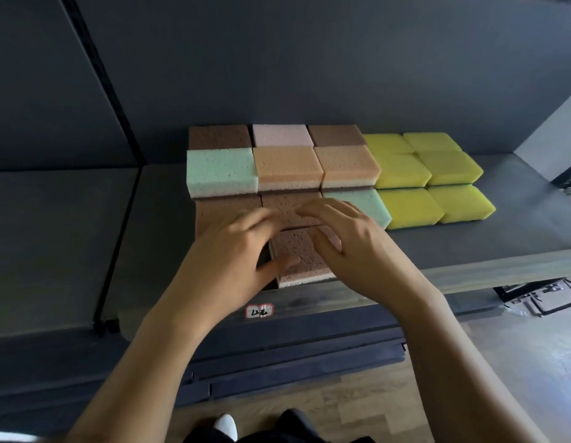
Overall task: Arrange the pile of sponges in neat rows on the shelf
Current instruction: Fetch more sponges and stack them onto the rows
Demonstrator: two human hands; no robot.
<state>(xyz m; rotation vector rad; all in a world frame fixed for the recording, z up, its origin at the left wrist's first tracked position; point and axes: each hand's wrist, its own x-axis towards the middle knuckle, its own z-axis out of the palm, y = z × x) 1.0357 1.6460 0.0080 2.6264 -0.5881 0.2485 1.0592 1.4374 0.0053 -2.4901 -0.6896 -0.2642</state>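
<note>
Head view: the brown sponge (301, 257) I'm working sits at the front lip of the shelf (517, 225), just ahead of the stacks (287, 167), its near edge close to the drop. My left hand (233, 254) is at its left side, thumb lying on its top. The fingers are blurred, so I cannot tell whether they have hold of it. My right hand (357, 241) hovers at its right edge, fingers loosely bent, gripping nothing. A green sponge (221, 174) tops the left stack and yellow sponges (427, 177) lie flat to the right. The risk, as I judge it, is that a careless sideways shove tips the sponge off the lip, or that my fingertips nudge the soft stacks out of line.
</note>
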